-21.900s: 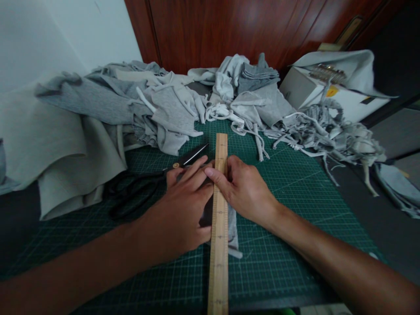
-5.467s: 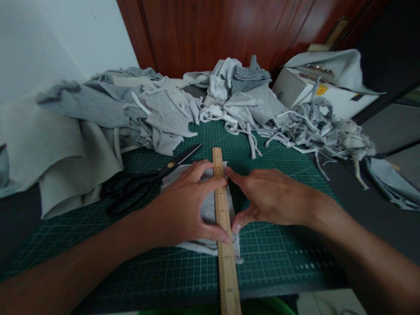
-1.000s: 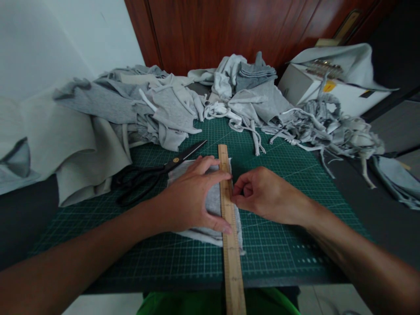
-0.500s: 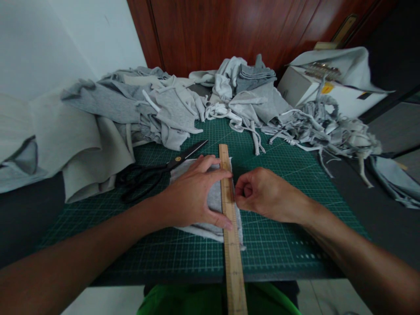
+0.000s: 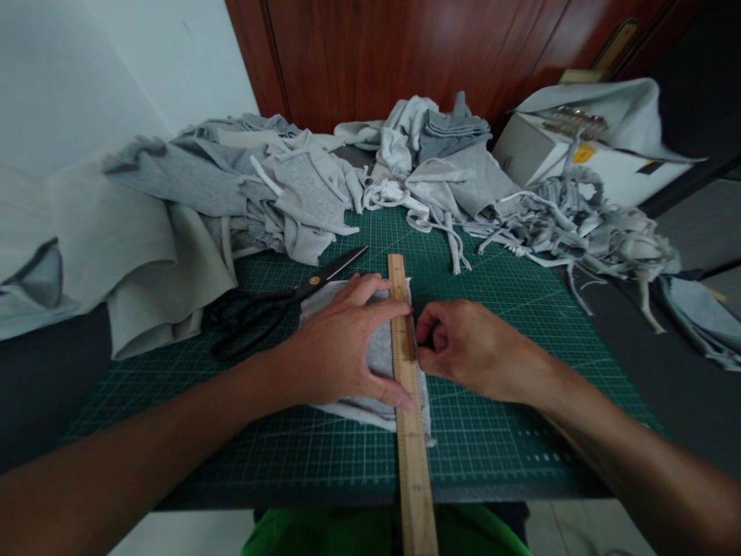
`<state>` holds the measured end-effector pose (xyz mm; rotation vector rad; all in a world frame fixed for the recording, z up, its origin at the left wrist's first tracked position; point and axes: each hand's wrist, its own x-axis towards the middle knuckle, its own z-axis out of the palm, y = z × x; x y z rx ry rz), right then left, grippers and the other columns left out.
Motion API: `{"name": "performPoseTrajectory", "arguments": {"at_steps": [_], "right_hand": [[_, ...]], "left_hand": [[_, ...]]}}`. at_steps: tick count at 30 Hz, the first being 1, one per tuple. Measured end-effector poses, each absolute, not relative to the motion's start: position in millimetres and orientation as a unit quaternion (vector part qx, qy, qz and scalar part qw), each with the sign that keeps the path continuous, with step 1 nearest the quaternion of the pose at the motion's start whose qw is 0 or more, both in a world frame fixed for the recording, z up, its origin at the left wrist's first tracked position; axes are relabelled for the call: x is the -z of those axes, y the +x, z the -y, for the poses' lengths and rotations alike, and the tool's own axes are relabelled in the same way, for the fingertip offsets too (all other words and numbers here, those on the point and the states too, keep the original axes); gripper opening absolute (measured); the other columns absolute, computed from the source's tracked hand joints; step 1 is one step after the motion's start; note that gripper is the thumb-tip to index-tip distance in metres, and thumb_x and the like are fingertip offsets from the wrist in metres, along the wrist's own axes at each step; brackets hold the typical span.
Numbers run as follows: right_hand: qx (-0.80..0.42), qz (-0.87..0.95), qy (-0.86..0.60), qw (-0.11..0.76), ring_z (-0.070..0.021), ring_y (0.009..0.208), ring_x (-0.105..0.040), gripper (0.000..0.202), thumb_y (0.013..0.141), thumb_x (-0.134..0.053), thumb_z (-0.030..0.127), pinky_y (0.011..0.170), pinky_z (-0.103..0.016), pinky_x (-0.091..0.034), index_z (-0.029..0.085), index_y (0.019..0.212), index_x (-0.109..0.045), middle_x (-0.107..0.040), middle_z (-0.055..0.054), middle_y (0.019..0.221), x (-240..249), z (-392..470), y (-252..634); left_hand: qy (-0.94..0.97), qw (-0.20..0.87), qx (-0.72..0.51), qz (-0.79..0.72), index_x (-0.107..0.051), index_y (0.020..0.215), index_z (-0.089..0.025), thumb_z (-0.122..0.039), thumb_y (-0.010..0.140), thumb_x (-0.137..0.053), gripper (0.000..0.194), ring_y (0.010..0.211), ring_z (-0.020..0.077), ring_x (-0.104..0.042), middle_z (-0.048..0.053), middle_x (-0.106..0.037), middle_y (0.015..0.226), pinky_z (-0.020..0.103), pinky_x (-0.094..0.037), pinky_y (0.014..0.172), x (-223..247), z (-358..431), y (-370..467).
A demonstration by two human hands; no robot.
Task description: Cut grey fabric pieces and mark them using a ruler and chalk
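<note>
The left hand (image 5: 341,347), fingers and thumb spread, held nothing but rested across the wooden ruler (image 5: 417,463), with the gray cloth (image 5: 380,351) beneath both. Close on its right, the right hand (image 5: 468,347) was curled beside the ruler; whether it pinched the cloth could not be told. Black scissors (image 5: 289,300) lay left of the left hand.

Wooden door (image 5: 376,62), white box (image 5: 617,177), pale wall (image 5: 174,62)
</note>
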<state>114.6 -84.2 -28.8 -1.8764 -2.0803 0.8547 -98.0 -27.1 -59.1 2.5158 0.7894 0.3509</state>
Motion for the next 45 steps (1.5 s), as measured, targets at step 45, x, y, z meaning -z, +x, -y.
{"name": "performPoseTrajectory", "arguments": {"at_steps": [45], "right_hand": [[-0.295,0.704,-0.637,0.103,-0.0115,0.050,-0.052,0.008,0.079,-0.071,0.023,0.049,-0.025,-0.035,0.021,0.073,-0.066,-0.062,0.005,0.058,28.3,83.9,119.5]], "left_hand": [[0.917,0.244,-0.133,-0.286,-0.063,0.142,-0.021,-0.073,0.057,-0.092,0.104,0.146,0.0384,-0.048,0.016,-0.045,0.157,0.053,-0.042,0.122,54.4,27.4,-98.3]]}}
